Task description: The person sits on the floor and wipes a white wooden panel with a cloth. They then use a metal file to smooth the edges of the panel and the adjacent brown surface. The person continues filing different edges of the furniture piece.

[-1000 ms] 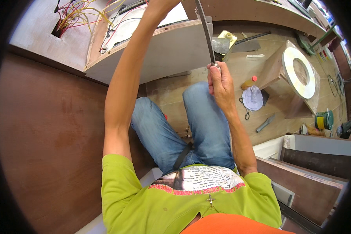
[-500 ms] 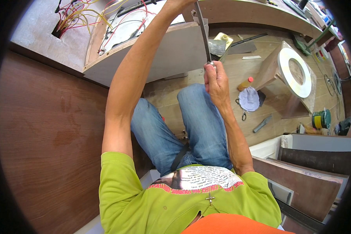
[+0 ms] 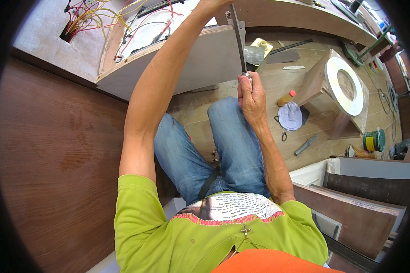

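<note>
Bar, long and dark, runs forward and slightly left from the right grip, wrapped around its near end; the left grip, by its far end, is cropped: closure I cannot tell.

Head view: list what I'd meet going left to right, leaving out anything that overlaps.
Tangle of red and yellow wires, long flat metal tool, red-capped bottle, pale flat ring, green tub.
</note>
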`<state>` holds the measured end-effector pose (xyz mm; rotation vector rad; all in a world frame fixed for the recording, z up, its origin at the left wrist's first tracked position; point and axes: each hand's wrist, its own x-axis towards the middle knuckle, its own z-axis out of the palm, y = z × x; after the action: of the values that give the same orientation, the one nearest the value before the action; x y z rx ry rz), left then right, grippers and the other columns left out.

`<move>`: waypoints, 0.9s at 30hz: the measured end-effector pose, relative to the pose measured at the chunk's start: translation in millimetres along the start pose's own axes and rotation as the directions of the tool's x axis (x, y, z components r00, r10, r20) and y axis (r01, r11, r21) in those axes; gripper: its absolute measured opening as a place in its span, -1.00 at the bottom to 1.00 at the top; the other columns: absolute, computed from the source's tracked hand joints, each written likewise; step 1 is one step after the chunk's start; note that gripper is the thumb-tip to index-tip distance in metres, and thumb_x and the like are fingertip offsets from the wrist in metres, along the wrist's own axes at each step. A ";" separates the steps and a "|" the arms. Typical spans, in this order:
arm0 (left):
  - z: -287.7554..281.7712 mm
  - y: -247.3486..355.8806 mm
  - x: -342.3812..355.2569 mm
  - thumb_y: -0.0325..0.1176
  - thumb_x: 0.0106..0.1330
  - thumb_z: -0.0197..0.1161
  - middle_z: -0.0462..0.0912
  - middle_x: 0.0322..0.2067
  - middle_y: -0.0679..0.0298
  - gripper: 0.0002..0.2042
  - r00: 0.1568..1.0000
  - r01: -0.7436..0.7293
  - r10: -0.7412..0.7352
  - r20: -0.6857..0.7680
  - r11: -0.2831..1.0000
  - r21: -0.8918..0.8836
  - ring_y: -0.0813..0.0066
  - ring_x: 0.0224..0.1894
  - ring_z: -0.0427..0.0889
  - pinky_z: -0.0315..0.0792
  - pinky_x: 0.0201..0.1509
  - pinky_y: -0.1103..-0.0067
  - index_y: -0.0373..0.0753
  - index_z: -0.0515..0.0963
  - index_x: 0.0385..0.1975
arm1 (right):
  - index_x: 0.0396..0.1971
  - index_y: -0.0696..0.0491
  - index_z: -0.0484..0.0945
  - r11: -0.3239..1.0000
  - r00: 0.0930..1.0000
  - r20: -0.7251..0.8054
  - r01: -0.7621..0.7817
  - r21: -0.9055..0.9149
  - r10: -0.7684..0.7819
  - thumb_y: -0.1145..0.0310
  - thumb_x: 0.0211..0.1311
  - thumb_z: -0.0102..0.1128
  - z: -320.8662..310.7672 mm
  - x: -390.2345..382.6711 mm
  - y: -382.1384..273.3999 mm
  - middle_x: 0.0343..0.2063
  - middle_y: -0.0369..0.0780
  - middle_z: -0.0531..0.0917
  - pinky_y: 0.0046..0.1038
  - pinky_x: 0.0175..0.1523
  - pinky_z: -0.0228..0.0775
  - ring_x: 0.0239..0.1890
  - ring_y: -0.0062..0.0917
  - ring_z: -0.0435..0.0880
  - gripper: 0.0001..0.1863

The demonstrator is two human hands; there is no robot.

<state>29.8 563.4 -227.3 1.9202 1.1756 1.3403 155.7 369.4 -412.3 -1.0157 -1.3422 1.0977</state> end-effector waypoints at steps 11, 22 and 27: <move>-1.2 -2.8 -2.4 -0.06 0.59 0.03 0.69 -0.34 0.16 -0.53 0.999 -0.034 0.034 0.005 0.999 -0.030 0.44 -0.31 0.69 0.59 -0.20 0.50 -0.46 0.53 0.01 | -0.05 0.13 0.43 1.000 1.000 -0.005 0.007 -0.027 -0.007 0.06 0.62 -0.01 0.9 -1.1 3.5 -0.61 -0.30 0.46 -0.43 -0.40 0.31 -0.52 -0.66 0.40 -0.62; -4.5 -21.4 4.4 -0.12 0.61 -0.07 0.70 -0.36 0.06 -0.56 0.997 -0.073 0.074 0.039 0.997 -0.020 0.35 -0.34 0.73 0.60 -0.23 0.46 -0.45 0.51 0.04 | -0.02 0.15 0.40 0.983 0.998 -0.032 0.048 -0.179 -0.055 0.20 0.59 0.03 2.5 -0.1 0.1 -0.57 -0.03 0.55 -0.27 -0.38 0.36 -0.57 -0.34 0.54 -0.71; -3.6 -24.6 10.6 -0.16 0.61 -0.12 0.71 -0.36 0.03 -0.57 0.997 -0.055 0.056 0.057 0.998 -0.018 0.31 -0.39 0.75 0.61 -0.27 0.44 -0.46 0.49 0.07 | -0.01 0.13 0.40 0.972 0.998 -0.043 0.024 -0.235 -0.035 0.22 0.57 0.04 1.5 1.5 -9.3 -0.58 0.06 0.57 -0.19 -0.40 0.35 -0.56 -0.11 0.59 -0.73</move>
<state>19.0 584.5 -240.3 1.9798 1.0877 1.3101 154.3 368.7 -402.9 -1.1816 -1.4686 0.9014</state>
